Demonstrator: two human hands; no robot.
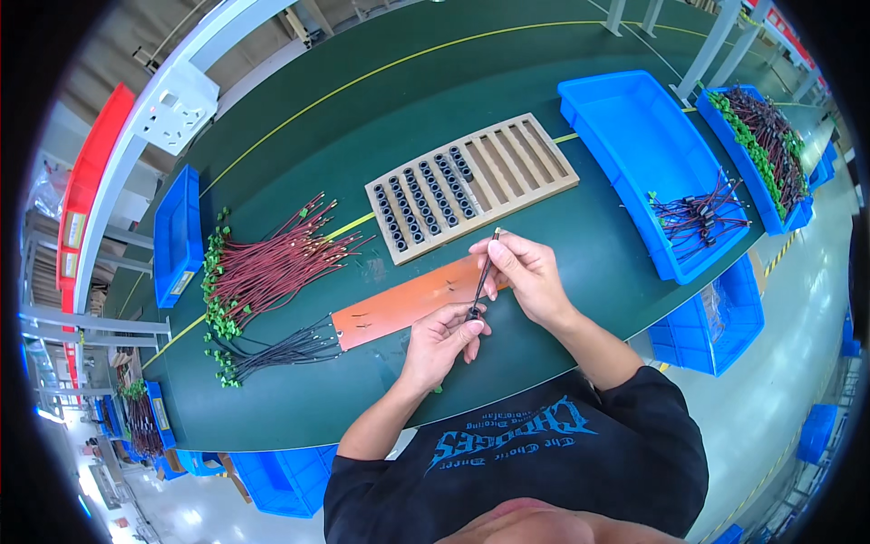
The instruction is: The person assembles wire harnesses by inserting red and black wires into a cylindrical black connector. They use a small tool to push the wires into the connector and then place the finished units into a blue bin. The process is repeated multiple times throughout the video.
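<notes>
Between my thumb and fingers, my left hand (433,348) grips a small black ring-shaped core (473,314). A thin black wire (483,283) rises from the core to my right hand (535,279), which pinches its upper end near a small pale tip. Whether the wire is wound round the core or only passes through it, I cannot tell. Both hands are over the right end of an orange strip (391,306) on the green table. Beyond them lies a slotted wooden tray (518,208), its left slots filled with rows of black cores (424,204).
Red wires (272,265) with green connectors fan out at the left, black wires (283,351) just nearer. A blue bin (178,238) stands behind them. At the right, a large blue tray (616,113) holds wired black cores (698,218); another bin (759,136) is full of wires.
</notes>
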